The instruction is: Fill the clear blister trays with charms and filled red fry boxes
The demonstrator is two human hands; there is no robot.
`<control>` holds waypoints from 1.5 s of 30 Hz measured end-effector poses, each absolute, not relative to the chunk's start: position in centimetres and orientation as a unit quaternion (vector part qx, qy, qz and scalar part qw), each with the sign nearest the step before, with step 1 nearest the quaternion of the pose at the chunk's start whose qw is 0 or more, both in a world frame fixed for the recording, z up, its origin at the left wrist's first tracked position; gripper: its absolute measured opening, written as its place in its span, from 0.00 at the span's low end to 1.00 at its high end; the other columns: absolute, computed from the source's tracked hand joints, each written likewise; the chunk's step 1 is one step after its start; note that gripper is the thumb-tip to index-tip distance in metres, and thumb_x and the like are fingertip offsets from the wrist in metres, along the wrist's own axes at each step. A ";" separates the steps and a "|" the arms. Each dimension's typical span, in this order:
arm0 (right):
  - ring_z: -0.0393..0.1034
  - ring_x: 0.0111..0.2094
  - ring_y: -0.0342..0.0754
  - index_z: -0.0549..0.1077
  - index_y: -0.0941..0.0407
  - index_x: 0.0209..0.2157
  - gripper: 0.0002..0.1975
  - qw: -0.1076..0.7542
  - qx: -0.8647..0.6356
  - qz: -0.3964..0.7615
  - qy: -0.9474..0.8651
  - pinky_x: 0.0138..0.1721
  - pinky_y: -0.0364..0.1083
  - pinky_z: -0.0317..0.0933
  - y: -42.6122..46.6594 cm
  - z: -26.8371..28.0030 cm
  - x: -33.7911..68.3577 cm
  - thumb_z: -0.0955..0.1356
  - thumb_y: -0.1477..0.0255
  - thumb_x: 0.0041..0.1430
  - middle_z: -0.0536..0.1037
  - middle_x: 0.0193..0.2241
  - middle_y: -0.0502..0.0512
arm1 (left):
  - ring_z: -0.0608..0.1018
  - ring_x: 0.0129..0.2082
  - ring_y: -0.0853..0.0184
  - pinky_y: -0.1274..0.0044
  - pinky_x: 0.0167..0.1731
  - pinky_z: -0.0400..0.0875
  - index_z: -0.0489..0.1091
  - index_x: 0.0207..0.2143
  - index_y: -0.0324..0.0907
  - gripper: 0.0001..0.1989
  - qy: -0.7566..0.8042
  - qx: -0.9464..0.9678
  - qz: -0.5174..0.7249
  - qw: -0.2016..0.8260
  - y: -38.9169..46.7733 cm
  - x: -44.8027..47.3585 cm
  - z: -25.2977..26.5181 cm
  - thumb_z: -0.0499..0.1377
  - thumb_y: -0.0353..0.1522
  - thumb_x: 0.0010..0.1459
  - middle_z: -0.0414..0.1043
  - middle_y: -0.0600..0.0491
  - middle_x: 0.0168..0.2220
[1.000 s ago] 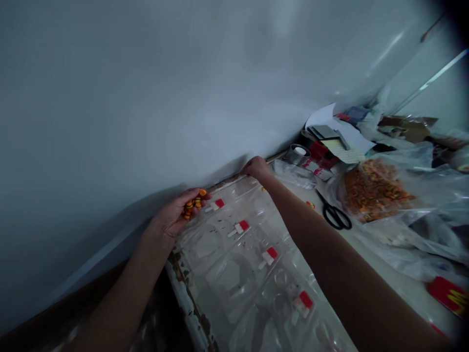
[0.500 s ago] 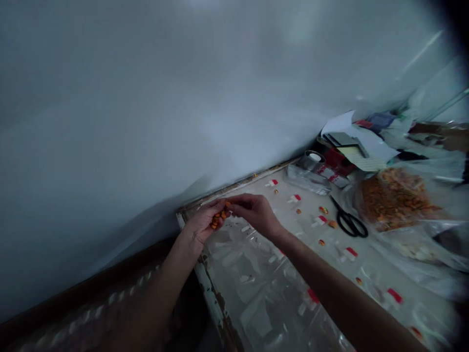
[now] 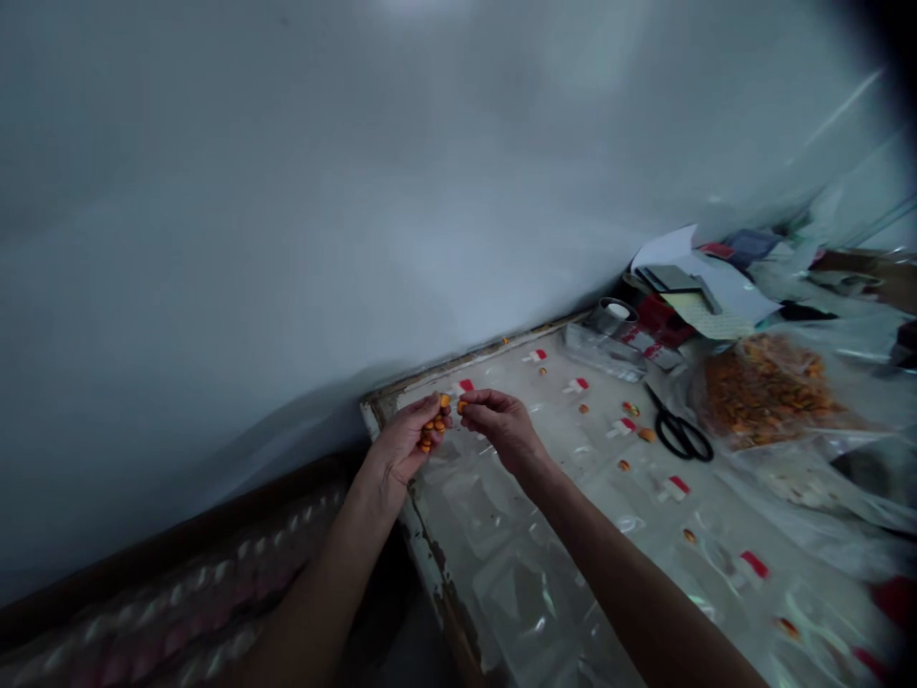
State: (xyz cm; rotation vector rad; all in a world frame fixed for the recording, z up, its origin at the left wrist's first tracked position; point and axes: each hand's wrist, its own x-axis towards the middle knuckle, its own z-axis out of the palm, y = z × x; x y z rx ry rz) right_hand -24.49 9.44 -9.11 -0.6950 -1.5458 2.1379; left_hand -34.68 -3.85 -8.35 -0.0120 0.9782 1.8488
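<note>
Over the table's far left corner, my left hand (image 3: 402,441) is closed around several small orange, rounded pieces (image 3: 434,426) that look like tiny burgers. My right hand (image 3: 510,428) pinches one orange piece (image 3: 462,407) between thumb and fingertips, just right of the left hand and apart from it. Beyond the right fingers lies a red-and-white piece (image 3: 465,386), shaped like an ice lolly. Under and in front of both hands, clear plastic pouches (image 3: 516,583) cover part of the table (image 3: 559,406).
Rows of red-and-white pieces (image 3: 674,488) and orange pieces (image 3: 624,465) lie across the table. Black-handled scissors (image 3: 682,435), a bag of orange pieces (image 3: 770,392), a roll of tape (image 3: 612,313) and papers (image 3: 723,287) are at right. A pale wall (image 3: 322,210) rises behind.
My right hand has drawn a little away from my left, with an orange piece showing in its pinch. My left hand still holds its handful. The view has shifted slightly.
</note>
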 end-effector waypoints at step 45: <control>0.75 0.36 0.47 0.82 0.56 0.43 0.13 0.140 -0.036 0.433 -0.890 0.40 0.44 0.66 9.6 -6.2 -32.4 0.70 0.66 0.61 0.83 0.36 0.55 | 0.69 0.18 0.80 0.90 0.14 0.60 0.75 0.30 0.35 0.16 0.451 0.006 0.794 0.407 -7.8 -38.9 -10.0 0.72 0.39 0.51 0.72 0.53 0.25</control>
